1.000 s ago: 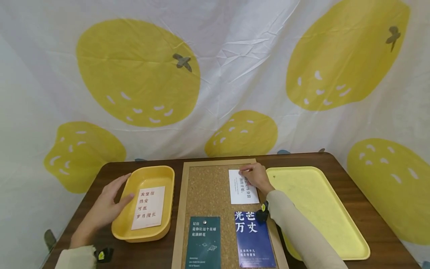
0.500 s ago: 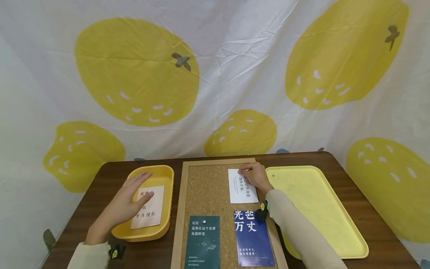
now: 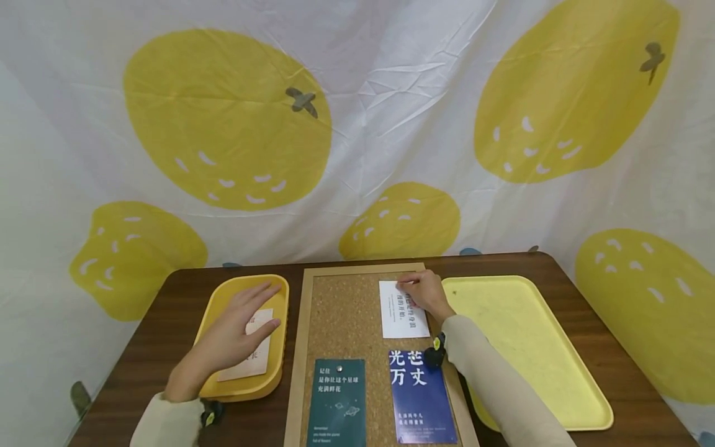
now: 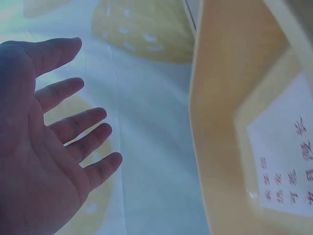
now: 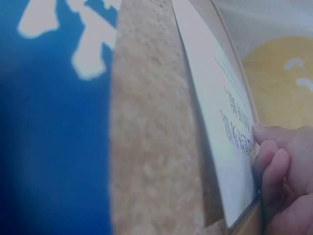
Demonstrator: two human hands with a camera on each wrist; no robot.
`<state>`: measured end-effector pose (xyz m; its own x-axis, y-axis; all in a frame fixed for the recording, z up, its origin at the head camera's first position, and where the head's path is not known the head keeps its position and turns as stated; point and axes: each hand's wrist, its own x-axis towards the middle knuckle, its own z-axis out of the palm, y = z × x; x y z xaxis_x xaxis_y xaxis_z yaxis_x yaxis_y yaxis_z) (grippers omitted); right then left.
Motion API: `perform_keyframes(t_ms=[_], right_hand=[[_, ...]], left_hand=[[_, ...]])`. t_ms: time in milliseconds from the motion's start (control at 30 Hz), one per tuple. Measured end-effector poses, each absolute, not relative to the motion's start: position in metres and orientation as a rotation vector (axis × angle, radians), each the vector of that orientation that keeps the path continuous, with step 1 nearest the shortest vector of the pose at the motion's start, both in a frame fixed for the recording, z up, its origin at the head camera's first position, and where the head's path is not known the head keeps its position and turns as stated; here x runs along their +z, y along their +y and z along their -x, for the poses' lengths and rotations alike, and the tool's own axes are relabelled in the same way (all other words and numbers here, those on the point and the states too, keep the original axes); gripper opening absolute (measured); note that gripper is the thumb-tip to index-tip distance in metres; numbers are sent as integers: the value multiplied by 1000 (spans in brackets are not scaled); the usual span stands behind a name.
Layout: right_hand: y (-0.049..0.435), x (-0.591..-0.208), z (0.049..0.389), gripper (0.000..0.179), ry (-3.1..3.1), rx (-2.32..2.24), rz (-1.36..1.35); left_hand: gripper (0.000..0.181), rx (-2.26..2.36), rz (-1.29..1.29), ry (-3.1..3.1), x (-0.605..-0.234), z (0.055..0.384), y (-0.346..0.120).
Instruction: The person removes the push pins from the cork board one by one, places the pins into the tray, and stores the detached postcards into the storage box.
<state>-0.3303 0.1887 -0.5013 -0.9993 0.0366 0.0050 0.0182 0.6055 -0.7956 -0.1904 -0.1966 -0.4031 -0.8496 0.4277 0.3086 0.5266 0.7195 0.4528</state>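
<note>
My left hand (image 3: 231, 341) hovers over a deep yellow plastic basket (image 3: 279, 363), fingers spread and holding nothing. Inside the basket lies a pale card (image 3: 261, 355) with reddish-brown Chinese writing, partly hidden by that hand; the left wrist view shows the card's lettering more fully. On the upper right of a framed corkboard (image 3: 343, 310) lies a white card (image 3: 395, 320) with sideways dark print. My right hand (image 3: 429, 295) pinches it near its far edge, thumb on top and fingers curled. In the right wrist view the white card's near edge (image 5: 227, 196) stands slightly off the cork.
A dark green card (image 3: 337, 400) with a silver pushpin (image 3: 339, 369) and a blue card (image 3: 421, 403) lie on the corkboard's nearer half. Right of the board is a pale yellow tray (image 3: 530, 347). The brown wooden table (image 3: 592, 323) ends at a lemon-print curtain (image 3: 363, 143).
My left hand has moved right, from beside the basket's left rim to above the basket, covering part of the card there. The right hand has stayed at the white card.
</note>
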Motion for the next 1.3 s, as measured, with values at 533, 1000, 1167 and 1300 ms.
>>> perform_keyframes(t_ms=[533,1000,1167,1300], right_hand=[[192,-504,332,19,-2798,1372,49],[191,-502,329,17,-2788,1392,88],[191,-502,328,19,-2786,1406,71],[191,-502,328,19,-2791,1413,69]], left_hand=[[61,-842,904,-2793,-399,195,-153],[59,-803,1082,-2809,-405,199,-114],[59,-802,1109,-2835,-409,198,-105],[58,-797,1122,-2849,-411,197,-97]])
